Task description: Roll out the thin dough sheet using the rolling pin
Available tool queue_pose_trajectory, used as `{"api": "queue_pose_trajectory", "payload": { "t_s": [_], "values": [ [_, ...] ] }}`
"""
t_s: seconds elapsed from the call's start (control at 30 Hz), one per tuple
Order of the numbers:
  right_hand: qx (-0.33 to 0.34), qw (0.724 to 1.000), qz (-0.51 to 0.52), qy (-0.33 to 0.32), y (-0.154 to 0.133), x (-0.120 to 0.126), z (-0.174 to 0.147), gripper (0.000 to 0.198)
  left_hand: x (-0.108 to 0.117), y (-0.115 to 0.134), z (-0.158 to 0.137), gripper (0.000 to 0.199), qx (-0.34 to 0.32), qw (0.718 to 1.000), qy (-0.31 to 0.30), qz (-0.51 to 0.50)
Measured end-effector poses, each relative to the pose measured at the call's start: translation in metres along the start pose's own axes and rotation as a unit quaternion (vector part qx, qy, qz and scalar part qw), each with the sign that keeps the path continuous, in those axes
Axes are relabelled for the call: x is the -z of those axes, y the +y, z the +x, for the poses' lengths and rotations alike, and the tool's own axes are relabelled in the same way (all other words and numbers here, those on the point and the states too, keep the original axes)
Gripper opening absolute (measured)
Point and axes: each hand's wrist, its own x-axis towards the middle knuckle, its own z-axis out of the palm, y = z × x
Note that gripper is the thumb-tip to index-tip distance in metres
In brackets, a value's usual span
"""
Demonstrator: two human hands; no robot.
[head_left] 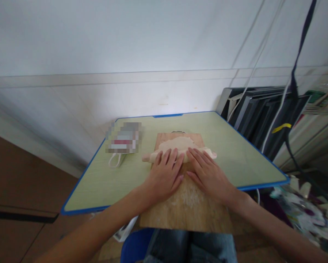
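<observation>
Both hands flat, fingers spread | left hand (164,175), right hand (208,173) on rolling pin (150,157) | dough (177,143) on board (188,208)

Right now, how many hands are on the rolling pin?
2: the left hand and the right hand lie flat, side by side, on the rolling pin over the dough.

Pale green table (235,153), blue edging

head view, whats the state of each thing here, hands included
left hand: flat, fingers spread on rolling pin
right hand: flat, fingers on rolling pin
rolling pin: lying across dough
dough: flattened on board
wooden board: floured, overhanging table edge
bag: lying on table, blurred
</observation>
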Motion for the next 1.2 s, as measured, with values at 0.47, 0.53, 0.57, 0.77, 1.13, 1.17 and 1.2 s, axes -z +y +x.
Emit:
{"api": "queue_pose_trajectory", "payload": {
  "t_s": [0.47,0.53,0.57,0.77,1.13,1.17,1.2],
  "values": [
    [0.019,0.998,-0.038,0.047,0.005,0.023,-0.007,0.055,0.016,-0.001,-0.007,0.057,-0.015,1.0,0.001,-0.027],
    [0.021,0.999,-0.037,0.031,0.01,0.016,-0.004,0.056,0.013,-0.001,-0.003,0.059,0.001,0.999,-0.021,-0.034],
    [0.025,0.999,-0.036,0.025,0.011,0.014,-0.004,0.055,0.012,-0.001,-0.003,0.06,-0.002,0.999,-0.026,-0.037],
    [0.06,0.996,-0.047,0.044,0.001,0.022,-0.032,0.051,0.022,0.01,-0.029,0.058,-0.062,0.997,-0.002,-0.039],
    [0.024,0.998,0.034,0.042,0.005,0.036,-0.067,0.037,0.054,0.015,-0.041,0.034,-0.097,0.987,0.075,-0.104],
    [0.021,0.998,0.036,0.04,0.006,0.036,-0.068,0.037,0.055,0.007,-0.034,0.035,-0.091,0.988,0.06,-0.109],
    [0.021,0.998,0.039,0.038,0.007,0.035,-0.069,0.037,0.056,-0.001,-0.026,0.037,-0.085,0.989,0.039,-0.112]
  ]
}}
